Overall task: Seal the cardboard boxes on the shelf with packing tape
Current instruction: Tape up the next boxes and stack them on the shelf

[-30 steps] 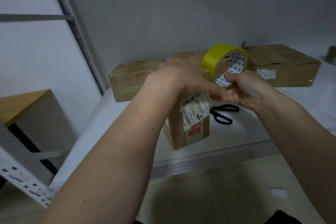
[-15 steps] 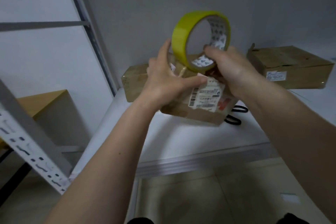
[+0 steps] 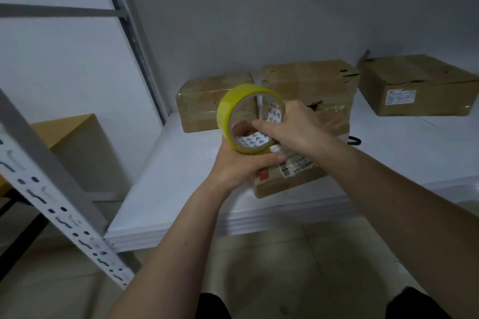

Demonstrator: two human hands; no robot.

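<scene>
A yellow roll of packing tape [image 3: 228,109] is held over a small labelled cardboard box [image 3: 287,176] near the front of the white shelf [image 3: 181,176]. My right hand [image 3: 295,127] grips the roll, with fingers through its core. My left hand [image 3: 241,163] holds the near end of the small box under the roll, its thumb curled over the top. Three more cardboard boxes stand at the back: a left box [image 3: 204,101], a middle box [image 3: 311,80] and a right box [image 3: 420,83].
Black scissors [image 3: 354,140] lie behind the small box, mostly hidden. A grey perforated shelf upright [image 3: 51,199] slants across the left foreground and another upright [image 3: 134,41] stands at the back left. A wooden table [image 3: 67,124] is beyond the shelf's left end. Tiled floor lies below.
The tape roll came down from raised height to just above the small box. The box has turned and now sits lower on the shelf. Both hands stay on roll and box.
</scene>
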